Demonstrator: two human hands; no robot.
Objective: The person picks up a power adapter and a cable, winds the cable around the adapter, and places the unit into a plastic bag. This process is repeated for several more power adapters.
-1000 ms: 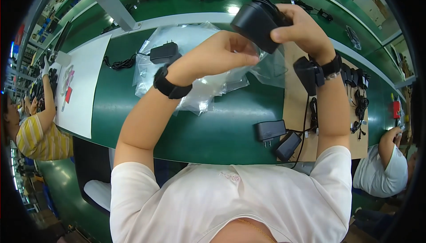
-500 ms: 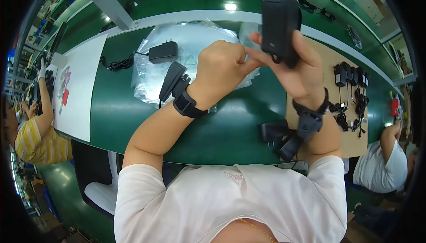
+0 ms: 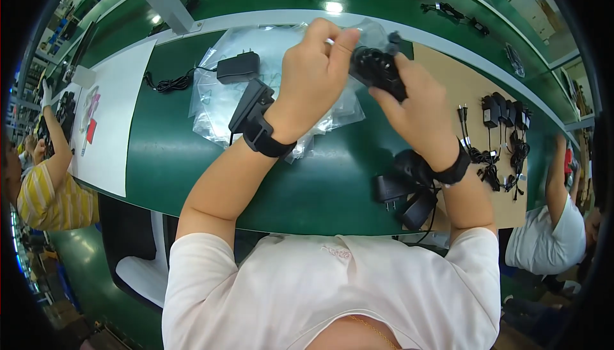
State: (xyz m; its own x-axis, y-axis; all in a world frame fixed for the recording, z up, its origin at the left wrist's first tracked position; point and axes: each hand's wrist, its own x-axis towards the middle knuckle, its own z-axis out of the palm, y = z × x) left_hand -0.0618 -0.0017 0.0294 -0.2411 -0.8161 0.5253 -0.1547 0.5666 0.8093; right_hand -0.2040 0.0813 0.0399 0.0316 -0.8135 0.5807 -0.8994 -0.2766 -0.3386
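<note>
Blk adapter (image 3: 377, 71) | btw both hands, long axis tilted down-R | R hand (image 3: 419, 110) grips body | L hand (image 3: 313, 78) pinches its top-L end

I see all of this through one camera worn on my head, the left of a side-by-side pair, looking steeply down past my chest at the green workbench (image 3: 192, 158). It sits close above the bench: my white shirt fills the lower edge and my forearms rise from there toward the middle of the picture. The bench is upright and unmirrored, its left being my left. The fisheye lens bends the bench's far edge into an arc and leaves black corners around it. Beyond the bench's left and right ends, other people at work show at the rim. No second view is here to overlap with it.
</note>
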